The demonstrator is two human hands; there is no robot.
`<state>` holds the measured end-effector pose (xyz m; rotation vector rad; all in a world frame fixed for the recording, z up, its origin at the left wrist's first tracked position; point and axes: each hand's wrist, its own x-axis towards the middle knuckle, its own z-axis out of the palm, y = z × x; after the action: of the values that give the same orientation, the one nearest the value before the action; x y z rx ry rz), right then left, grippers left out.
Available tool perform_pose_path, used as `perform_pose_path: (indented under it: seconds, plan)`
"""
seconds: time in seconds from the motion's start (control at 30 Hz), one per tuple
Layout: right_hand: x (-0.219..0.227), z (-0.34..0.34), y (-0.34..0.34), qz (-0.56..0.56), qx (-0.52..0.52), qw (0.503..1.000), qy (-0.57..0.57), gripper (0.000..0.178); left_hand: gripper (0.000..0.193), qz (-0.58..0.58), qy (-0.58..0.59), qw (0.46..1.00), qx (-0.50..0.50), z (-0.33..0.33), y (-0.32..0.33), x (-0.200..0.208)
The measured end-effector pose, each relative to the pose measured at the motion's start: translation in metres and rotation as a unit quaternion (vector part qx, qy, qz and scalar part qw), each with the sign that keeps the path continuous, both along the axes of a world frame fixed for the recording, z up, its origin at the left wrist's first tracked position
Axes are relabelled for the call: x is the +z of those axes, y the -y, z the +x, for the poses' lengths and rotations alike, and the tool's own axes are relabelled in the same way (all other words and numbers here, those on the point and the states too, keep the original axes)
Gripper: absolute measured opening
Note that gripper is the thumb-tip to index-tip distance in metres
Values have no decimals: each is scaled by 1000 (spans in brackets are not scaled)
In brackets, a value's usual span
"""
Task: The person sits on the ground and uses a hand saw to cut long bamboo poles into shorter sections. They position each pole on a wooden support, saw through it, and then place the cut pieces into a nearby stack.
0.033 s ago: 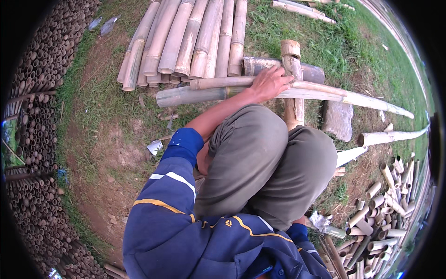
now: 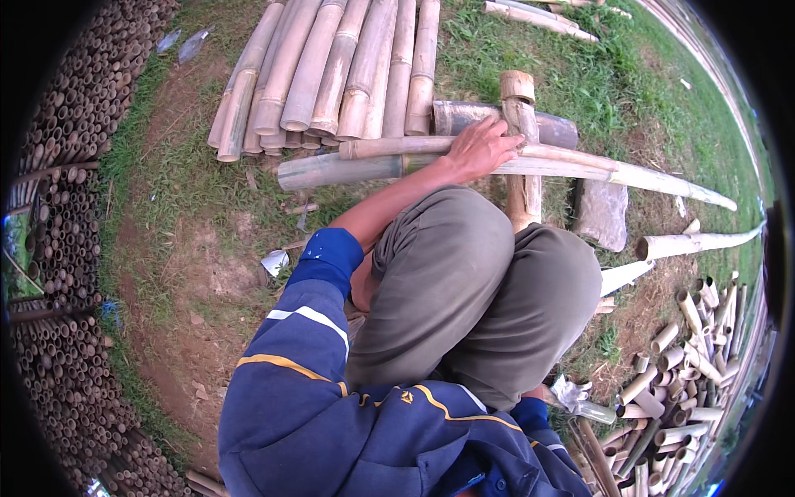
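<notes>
A long pale bamboo pole lies crosswise beyond my knees, and a thinner bamboo length runs along its far side. Both cross an upright-looking bamboo post with a notch near its top. My left hand is closed over the bamboo just left of the post, its fingers bent and pointing toward it. Behind the post lies a thick dark bamboo piece. My right hand sits low beside my right knee; only a bit near the blue cuff shows, its fingers hidden. Near it is a clear plastic-looking object.
Cut bamboo lengths lie side by side at the far left. A stone block and another pole are at right. Short offcuts heap at lower right. Stacked bamboo lines the left edge.
</notes>
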<state>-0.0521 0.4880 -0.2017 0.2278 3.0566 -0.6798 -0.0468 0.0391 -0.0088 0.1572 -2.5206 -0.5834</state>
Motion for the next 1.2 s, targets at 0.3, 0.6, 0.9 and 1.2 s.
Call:
perform_pose_path:
  seconds: [0.3,0.6,0.9,1.2]
  plan:
    - [7,-10,-4,6,-25,1000,16,44,43,11,34,999,-30,-35,-17,7]
    - [16,-13,6,-4,-40,998,48,42,42,20,62,998,-23,-45,-31,13]
    - [23,-11,10,-39,-12,998,39,40,53,32,71,996,-42,-25,-9,11]
    - [6,-8,-6,-36,17,999,23,37,60,42,75,995,-49,7,-2,9]
